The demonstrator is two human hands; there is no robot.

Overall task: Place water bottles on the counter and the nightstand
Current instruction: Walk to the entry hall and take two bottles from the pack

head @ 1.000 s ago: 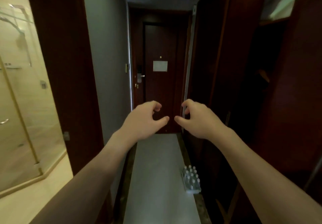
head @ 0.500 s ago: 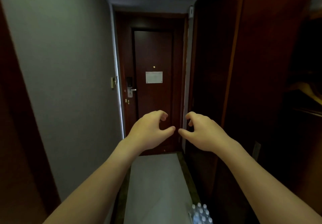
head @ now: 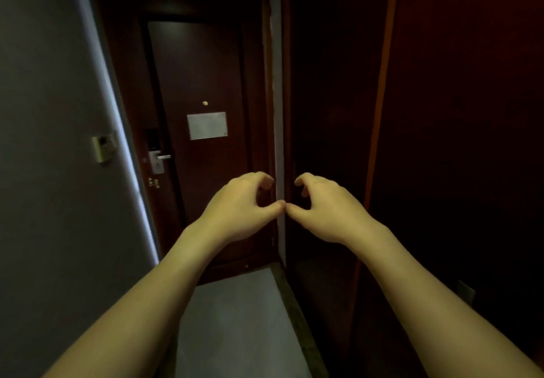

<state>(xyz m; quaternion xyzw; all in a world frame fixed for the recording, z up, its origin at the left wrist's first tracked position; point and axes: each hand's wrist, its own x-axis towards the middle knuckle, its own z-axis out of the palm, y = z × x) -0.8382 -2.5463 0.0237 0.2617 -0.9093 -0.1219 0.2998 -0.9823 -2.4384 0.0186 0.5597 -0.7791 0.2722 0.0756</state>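
so nearest the camera both bare forearms reach forward into a dim narrow hallway, over a strip of pale grey floor [head: 235, 324] that runs up to the dark wooden door [head: 203, 83] at the end. left hand [head: 240, 208] and right hand [head: 326, 210] float side by side in front of the lower part of that door, both clenched into loose claws with nothing in them, fingers curled over and thumbs poking inward so the two thumb tips look like they're just touching or a hair apart, can't really tell which. no water bottles in this shot, and no desk or nightstand either, so can't say where they are. on the door itself, above the hands, there's a white rectangular notice [head: 207, 125] with a little brass peephole [head: 205, 103] just over it, and at the door's left edge a silver lever handle [head: 160, 158] with a lock plate. left of the door is a grey wall with a small beige switch [head: 103, 148] on it. right of the door it's all dark reddish wood panelling [head: 459, 142], pretty murky, with a pale vertical strip [head: 276, 98] where it meets the door frame
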